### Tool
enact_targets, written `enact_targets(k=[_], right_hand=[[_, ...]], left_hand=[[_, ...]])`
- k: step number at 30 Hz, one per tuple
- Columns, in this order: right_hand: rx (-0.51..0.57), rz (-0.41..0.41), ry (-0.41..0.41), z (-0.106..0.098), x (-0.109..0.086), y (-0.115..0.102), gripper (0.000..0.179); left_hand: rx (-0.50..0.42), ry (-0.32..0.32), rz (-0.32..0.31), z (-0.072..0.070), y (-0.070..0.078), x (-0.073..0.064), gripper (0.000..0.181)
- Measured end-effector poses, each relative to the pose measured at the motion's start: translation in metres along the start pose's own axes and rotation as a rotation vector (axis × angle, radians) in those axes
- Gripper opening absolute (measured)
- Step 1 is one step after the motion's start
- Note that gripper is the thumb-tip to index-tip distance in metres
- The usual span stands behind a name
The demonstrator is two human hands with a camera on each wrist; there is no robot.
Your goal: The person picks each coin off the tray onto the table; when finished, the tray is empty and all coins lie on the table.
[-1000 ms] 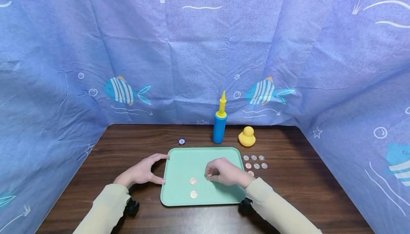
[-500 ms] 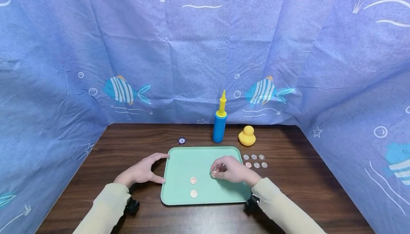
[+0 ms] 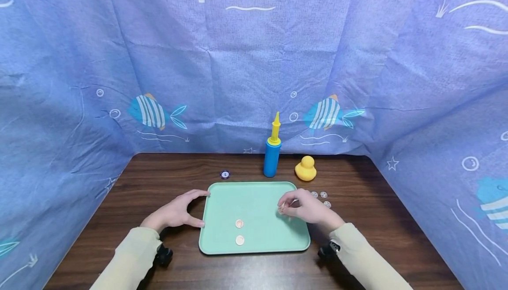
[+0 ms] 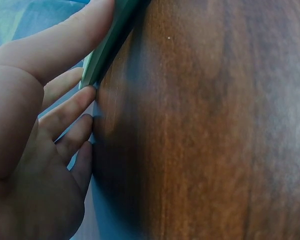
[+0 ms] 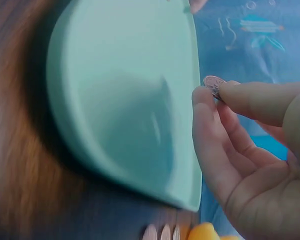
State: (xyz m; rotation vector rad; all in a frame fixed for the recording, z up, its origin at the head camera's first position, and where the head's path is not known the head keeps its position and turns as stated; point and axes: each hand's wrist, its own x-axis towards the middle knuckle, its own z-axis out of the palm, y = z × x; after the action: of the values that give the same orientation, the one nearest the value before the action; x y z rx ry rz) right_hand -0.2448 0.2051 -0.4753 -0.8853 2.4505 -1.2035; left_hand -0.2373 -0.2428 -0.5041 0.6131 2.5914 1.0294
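My left hand (image 3: 174, 212) has thumb and fingers spread along the left edge of the mint-green tray (image 3: 222, 195), the fingertips at its rim. The left wrist view shows its fingers fairly straight beside the tray's side. My right hand (image 3: 307, 207) is over the tray's right edge and pinches a coin (image 5: 214, 86) between thumb and index finger; the right wrist view shows the coin tilted, above the tray's surface. Two copper-coloured coins lie in the tray, one coin (image 3: 239, 224) farther back and the other coin (image 3: 240, 240) nearer the front.
Silvery coins (image 3: 323, 194) lie on the table right of the tray, partly hidden by my right hand. Behind the tray are a dark poker chip (image 3: 225, 174), a blue and yellow hand pump (image 3: 271, 160) and a yellow rubber duck (image 3: 306, 169). A blue fish-print cloth (image 3: 246, 82) hangs behind.
My right hand has moved right, from near the tray's middle to its right edge, still pinching the coin. It now hides some coins beside the tray. My left hand stays put.
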Motion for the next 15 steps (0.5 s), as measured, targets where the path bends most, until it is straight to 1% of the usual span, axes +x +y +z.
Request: enact_targets(k=[4, 11, 15], right_hand=[[0.019, 0.019, 0.013, -0.009, -0.011, 0.007, 0.010], [0.036, 0.065, 0.054, -0.023, -0.028, 0.022, 0.013], [0.099, 0.077, 0.079, -0.031, -0.038, 0.030, 0.014]], left_hand=[[-0.008, 0.000, -0.007, 0.000, -0.001, 0.000, 0.092], [0.002, -0.002, -0.016, 0.000, 0.000, 0.000, 0.094], [-0.004, 0.003, -0.020, -0.001, 0.001, 0.001, 0.093]])
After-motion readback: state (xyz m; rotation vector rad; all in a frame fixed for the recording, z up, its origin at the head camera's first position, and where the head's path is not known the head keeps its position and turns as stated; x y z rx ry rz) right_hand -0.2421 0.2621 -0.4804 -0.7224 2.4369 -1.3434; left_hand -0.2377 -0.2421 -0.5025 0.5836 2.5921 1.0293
